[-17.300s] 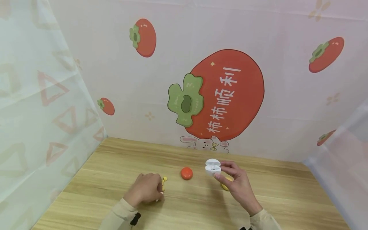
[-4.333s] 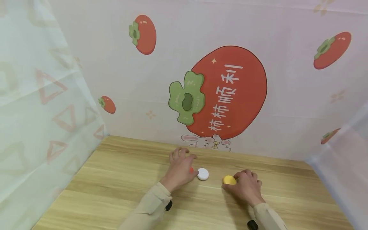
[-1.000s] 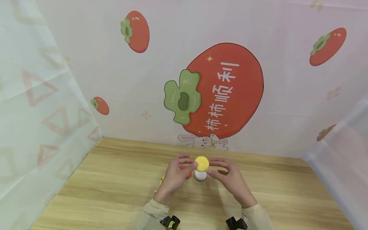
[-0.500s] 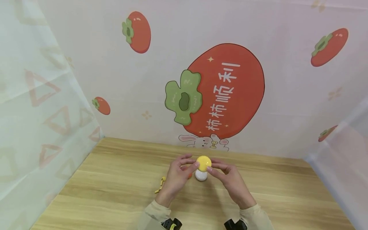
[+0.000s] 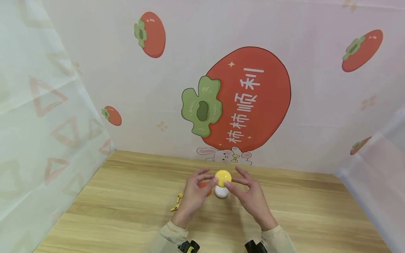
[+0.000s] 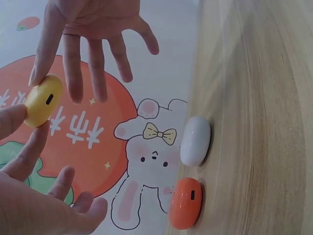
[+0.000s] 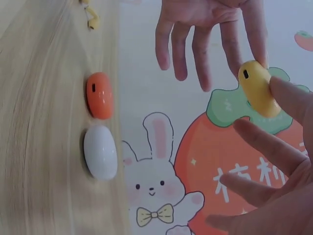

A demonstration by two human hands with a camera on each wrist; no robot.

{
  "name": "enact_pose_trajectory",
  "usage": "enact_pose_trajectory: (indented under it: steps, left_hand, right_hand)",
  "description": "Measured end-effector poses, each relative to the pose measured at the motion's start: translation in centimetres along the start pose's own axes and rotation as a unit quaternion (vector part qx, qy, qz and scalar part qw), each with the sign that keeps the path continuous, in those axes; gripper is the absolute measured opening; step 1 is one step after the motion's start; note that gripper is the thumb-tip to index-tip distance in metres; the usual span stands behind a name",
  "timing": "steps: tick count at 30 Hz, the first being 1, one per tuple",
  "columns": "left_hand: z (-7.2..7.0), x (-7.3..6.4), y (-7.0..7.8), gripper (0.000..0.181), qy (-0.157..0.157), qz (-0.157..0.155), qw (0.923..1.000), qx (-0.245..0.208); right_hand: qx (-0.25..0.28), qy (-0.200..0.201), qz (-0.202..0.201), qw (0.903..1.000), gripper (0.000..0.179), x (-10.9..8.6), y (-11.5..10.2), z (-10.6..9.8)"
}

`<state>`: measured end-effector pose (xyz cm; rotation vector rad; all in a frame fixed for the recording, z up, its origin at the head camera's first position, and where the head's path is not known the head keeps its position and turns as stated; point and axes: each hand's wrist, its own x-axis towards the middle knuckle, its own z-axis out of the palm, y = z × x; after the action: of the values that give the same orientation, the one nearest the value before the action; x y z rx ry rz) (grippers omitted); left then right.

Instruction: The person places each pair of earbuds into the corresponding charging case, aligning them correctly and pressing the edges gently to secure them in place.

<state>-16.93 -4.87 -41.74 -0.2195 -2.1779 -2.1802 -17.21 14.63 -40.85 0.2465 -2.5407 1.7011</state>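
Note:
My left hand (image 5: 194, 193) pinches a yellow earbud case (image 5: 223, 178) between thumb and fingers, held up off the table. The case is closed, and a small dark port shows on it in both wrist views. My right hand (image 5: 253, 196) has its thumb tip against the case; its other fingers are spread and straight, apart from it in the left wrist view. Below the hands, an orange-red case (image 6: 186, 203) and a white case (image 6: 195, 141) sit side by side on the table. Two yellow earbuds (image 5: 179, 198) lie left of my left hand.
The wooden table (image 5: 126, 182) meets a printed backdrop (image 5: 316, 105) with persimmons and a rabbit just behind the hands. Cloth side walls (image 5: 57, 123) stand at left and right. Each wrist carries a black camera mount (image 5: 255, 246).
Since several seconds ago the yellow case has been lifted from the table's right and brought to the middle. Just now my right fingers have spread, with the thumb moved further onto the case.

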Motion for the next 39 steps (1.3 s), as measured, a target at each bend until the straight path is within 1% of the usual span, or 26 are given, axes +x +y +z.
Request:
enact_pose_trajectory:
  steps: [4,8,14,17,22,27,30,34,39]
  left_hand:
    - [0.14,0.03,-0.06,0.028,0.003,0.009,0.9998,0.016]
    - [0.23,0.01,-0.08,0.027,0.007,0.013,0.9995,0.027]
    - [0.33,0.01,0.02,0.027,0.018,0.010,0.9994,0.027]
    - [0.36,0.06,0.01,0.026,0.021,0.013,0.9985,0.049]
    - [0.19,-0.04,0.13,0.024,0.010,0.030,0.9947,0.098]
    - [-0.10,-0.15,0.30,0.026,-0.006,0.039,0.9909,0.129]
    - [-0.23,-0.19,0.38,0.027,-0.014,0.042,0.9900,0.134]
    - [-0.41,-0.21,0.53,0.026,-0.023,0.047,0.9897,0.133]
    - [-0.60,-0.19,0.68,0.026,-0.031,0.052,0.9891,0.134]
  right_hand:
    - [0.021,0.009,-0.004,0.9997,0.034,-0.07,-0.22,0.00]
    - [0.042,0.001,0.001,0.9991,0.030,-0.11,-0.19,-0.06]
    - [0.047,-0.020,0.000,0.9987,0.030,-0.08,-0.08,-0.04]
    - [0.049,-0.018,-0.001,0.9986,0.027,-0.01,-0.06,0.02]
    - [0.044,-0.020,-0.004,0.9988,0.026,0.02,-0.15,0.11]
    - [0.030,-0.023,0.005,0.9993,0.021,0.08,-0.14,0.20]
    - [0.042,-0.028,0.009,0.9987,0.018,0.15,-0.10,0.27]
    - [0.064,-0.037,0.006,0.9972,0.022,0.20,-0.01,0.31]
    - [0.064,-0.041,0.006,0.9971,0.022,0.18,0.05,0.27]
